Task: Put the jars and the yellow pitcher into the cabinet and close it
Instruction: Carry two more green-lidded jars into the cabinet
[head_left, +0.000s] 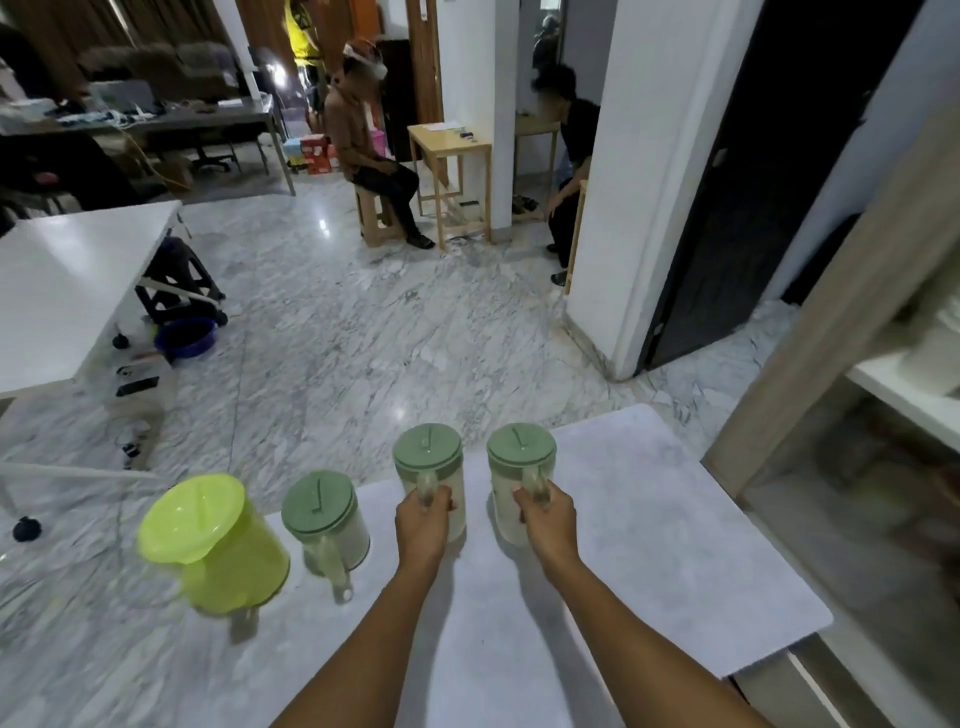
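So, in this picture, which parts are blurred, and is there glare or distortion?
Head view: the cabinet at right is smeared by motion blur; the yellow pitcher is slightly soft; the two held jars are clearer. Bright glare spots sit on the marble floor. The wide lens bends the white pillar.

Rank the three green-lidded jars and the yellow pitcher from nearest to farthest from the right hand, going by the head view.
1. Right jar: gripped by its handle in the right hand.
2. Middle jar: just to the left, held by the left hand.
3. Left jar: further left, standing free on the table.
4. Yellow pitcher: far left, at the table's end.
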